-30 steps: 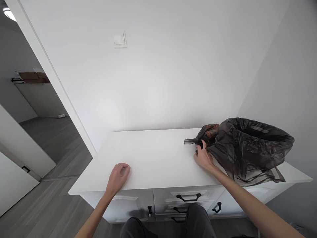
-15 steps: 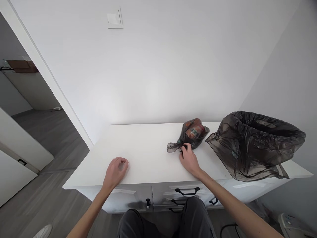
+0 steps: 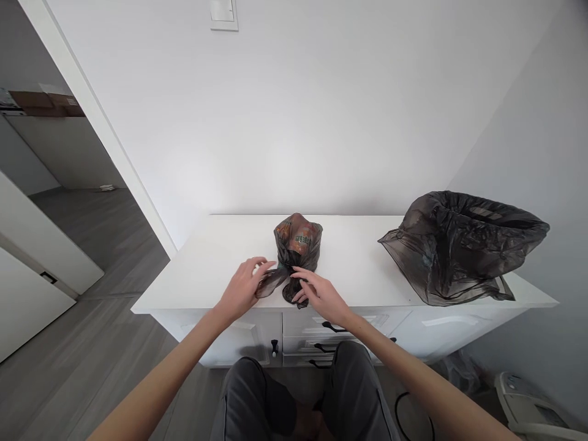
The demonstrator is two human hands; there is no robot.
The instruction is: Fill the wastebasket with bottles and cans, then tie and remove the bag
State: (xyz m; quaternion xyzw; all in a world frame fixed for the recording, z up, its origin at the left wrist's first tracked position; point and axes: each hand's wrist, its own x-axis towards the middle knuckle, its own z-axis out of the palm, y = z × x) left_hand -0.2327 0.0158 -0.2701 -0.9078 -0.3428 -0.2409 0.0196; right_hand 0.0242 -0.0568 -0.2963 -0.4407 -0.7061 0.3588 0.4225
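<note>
A small black plastic bag, see-through and gathered at its neck, stands on the white cabinet top. Inside it shows something orange-red with green lettering. My left hand pinches the loose end on the left side of the neck. With its fingers bent over the other loose end, my right hand grips the bag from the right, the forefinger at the knot-like neck. Part of the neck is hidden behind the fingers.
On the right of the cabinet top sits a large black bin bag with its mouth gaping. A light switch is on the wall behind. Drawer handles stick out below the front edge. A pale appliance stands on the floor at right.
The small bag has moved left and nearer, its neck now towards me. My left hand has come over from the left to its loose end. The view has shifted slightly.
</note>
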